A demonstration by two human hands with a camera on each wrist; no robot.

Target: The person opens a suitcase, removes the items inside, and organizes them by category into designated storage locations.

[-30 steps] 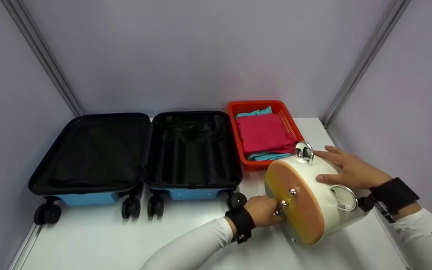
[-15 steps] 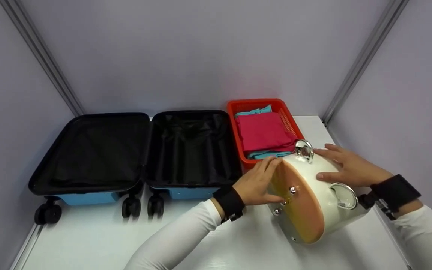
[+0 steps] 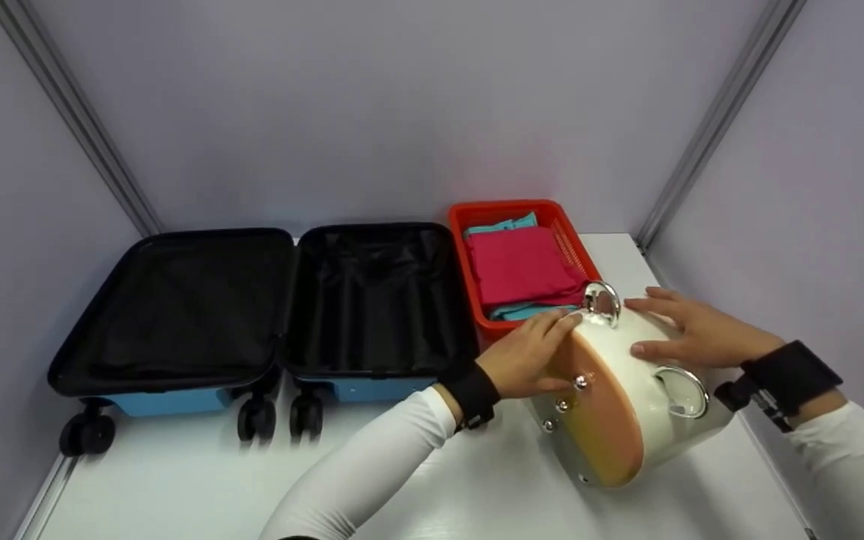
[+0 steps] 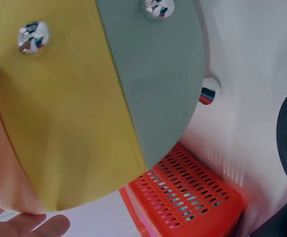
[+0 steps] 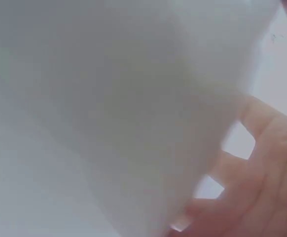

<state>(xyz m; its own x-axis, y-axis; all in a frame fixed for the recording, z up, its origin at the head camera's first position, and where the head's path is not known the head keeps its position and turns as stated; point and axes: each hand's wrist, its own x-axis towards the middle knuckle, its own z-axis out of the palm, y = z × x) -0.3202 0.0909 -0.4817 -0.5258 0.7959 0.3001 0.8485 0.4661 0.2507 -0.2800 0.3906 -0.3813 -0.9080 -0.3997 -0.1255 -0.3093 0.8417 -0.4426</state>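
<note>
A white rounded container (image 3: 623,360) lies tipped on its side, its flat end turned toward the left. Orange, yellow and grey-green panels (image 4: 69,113) make up that end and carry silver knobs (image 4: 33,37). Two chrome loop handles (image 3: 687,393) stick out from the curved side. My left hand (image 3: 523,358) lays its fingers over the upper edge of the coloured end, thumb against the panels near a knob. With fingers spread, my right hand (image 3: 709,334) rests on the white side behind the handles. The right wrist view is mostly filled by the blurred white container.
Behind the container stands a red basket (image 3: 465,262) with folded pink cloth (image 3: 518,262) and light-blue cloth (image 3: 526,310). An opened blue suitcase (image 3: 169,401) with black lining lies flat at the left, its wheels toward me. Walls enclose the white table (image 3: 199,487).
My left hand has left the lower knobs and moved up to the upper edge of the coloured end, its fingers straightening. The right hand stays on the container's side.
</note>
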